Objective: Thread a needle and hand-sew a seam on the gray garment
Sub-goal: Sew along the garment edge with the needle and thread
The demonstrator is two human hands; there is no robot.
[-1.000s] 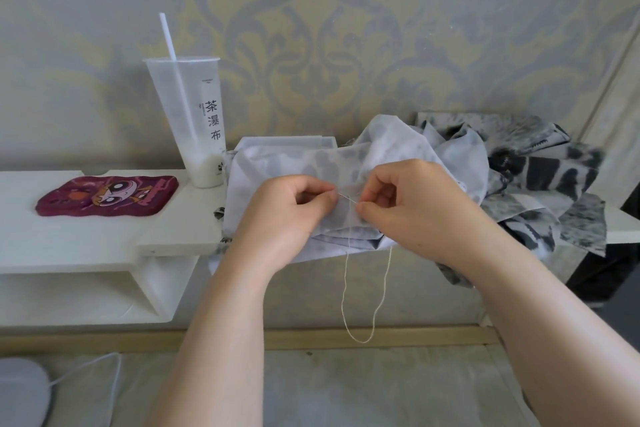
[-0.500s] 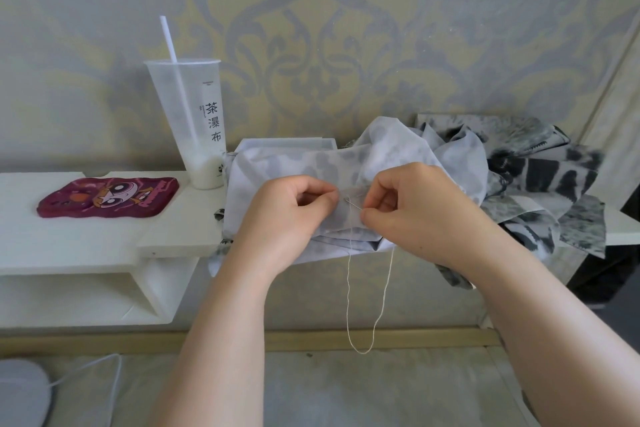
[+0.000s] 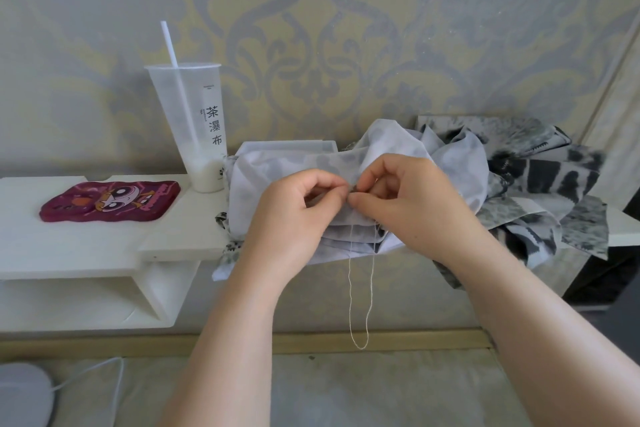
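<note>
Your soft, thin gray garment (image 3: 273,172) lies crumpled over the front edge of the white table (image 3: 104,246), a pale thread (image 3: 360,305) looping slack into the open space below. Your left hand (image 3: 294,215) and right hand (image 3: 412,208) curl their fingers tight, pinching its cloth where the fingertips meet.
</note>
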